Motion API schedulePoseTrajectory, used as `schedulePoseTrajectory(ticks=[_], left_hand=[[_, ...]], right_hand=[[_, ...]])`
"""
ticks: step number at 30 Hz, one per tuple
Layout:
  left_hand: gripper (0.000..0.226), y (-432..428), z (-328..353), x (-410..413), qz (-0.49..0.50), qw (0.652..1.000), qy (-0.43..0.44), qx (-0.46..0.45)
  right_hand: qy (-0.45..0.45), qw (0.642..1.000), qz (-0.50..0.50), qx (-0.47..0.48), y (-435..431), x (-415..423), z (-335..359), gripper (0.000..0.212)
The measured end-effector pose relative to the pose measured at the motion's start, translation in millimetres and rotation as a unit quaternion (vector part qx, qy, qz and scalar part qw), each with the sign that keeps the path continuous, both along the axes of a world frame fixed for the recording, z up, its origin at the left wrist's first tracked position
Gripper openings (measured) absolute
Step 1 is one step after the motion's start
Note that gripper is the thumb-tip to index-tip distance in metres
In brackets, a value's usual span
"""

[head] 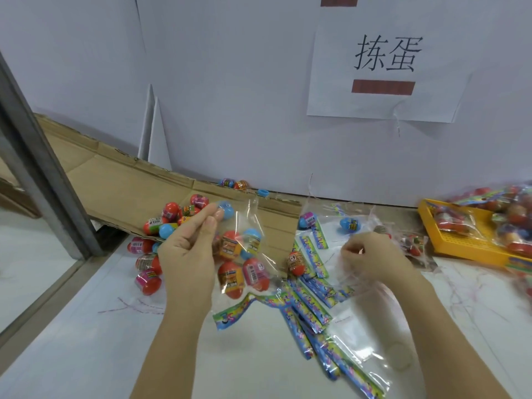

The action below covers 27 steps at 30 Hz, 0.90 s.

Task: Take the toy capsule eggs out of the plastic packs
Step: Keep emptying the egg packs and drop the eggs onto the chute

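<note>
Both hands grip plastic: the left hand (187, 254) pinches the top of a clear plastic pack (252, 218) holding several toy capsule eggs (230, 279) above the white worktop (86, 326), and the right hand (371, 257) curls its fingers on an empty clear bag (362, 223). Loose eggs (161, 223) lie heaped left of the pack, by a cardboard sheet (129, 182); emptied packs (313, 306) with striped headers lie between the arms; a yellow tray (466, 249) of full packs (454, 223) sits far right

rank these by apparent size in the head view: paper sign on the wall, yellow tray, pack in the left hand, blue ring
1. paper sign
2. yellow tray and pack: about alike; tray cropped, pack nearer the camera, so not ranked
3. blue ring
</note>
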<state>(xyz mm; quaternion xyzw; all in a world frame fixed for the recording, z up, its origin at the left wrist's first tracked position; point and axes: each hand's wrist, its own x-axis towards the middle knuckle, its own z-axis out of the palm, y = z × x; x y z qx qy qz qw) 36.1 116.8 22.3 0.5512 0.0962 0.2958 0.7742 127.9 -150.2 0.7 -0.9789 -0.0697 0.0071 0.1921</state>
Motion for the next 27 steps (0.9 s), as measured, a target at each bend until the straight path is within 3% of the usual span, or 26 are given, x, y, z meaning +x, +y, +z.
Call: schedulePoseTrajectory(ticks=[4,6,8,9,10,11,12,14,21,24,26,27], left_hand=[[0.024,-4,4,-4,-0.01,1.0,-0.01,0.003],[0.023,-9,8,-6,-0.024,0.999,-0.023,-0.008],[0.023,-16,11,-9,-0.046,0.998,-0.031,-0.026],[0.024,-19,12,-10,-0.058,0.997,-0.033,-0.032],[0.025,-22,14,-12,-0.068,0.996,-0.035,-0.036],[0.026,-25,15,-13,-0.075,0.996,-0.035,-0.041],[0.027,-27,16,-15,-0.079,0.995,-0.036,-0.047],[0.028,-30,18,-16,-0.083,0.994,-0.042,-0.06],[0.028,-27,22,-16,-0.125,0.986,-0.025,-0.111],[0.018,-28,21,-15,-0.14,0.987,-0.02,-0.081],[0.015,-29,20,-15,-0.125,0.988,-0.025,-0.088],[0.016,-29,20,-15,-0.116,0.988,-0.028,-0.094]], right_hand=[[0.068,0.982,-0.032,-0.173,-21,2,32,0.037],[0.061,0.973,-0.059,-0.213,-34,-4,50,0.03],[0.012,0.993,-0.041,-0.113,-36,-14,67,0.02],[-0.013,0.999,-0.018,0.025,-29,-20,73,0.019],[-0.009,0.98,0.008,0.199,-16,-28,81,0.025],[0.027,0.934,0.039,0.353,3,-37,89,0.038],[0.068,0.893,0.077,0.438,20,-45,92,0.052],[0.114,0.864,0.13,0.473,55,-54,90,0.058],[0.071,0.801,0.108,0.585,86,-60,79,0.006],[0.039,0.798,0.093,0.595,84,-58,78,0.016],[0.046,0.799,0.091,0.593,85,-59,78,0.01],[0.059,0.803,0.09,0.586,84,-59,77,0.021]])
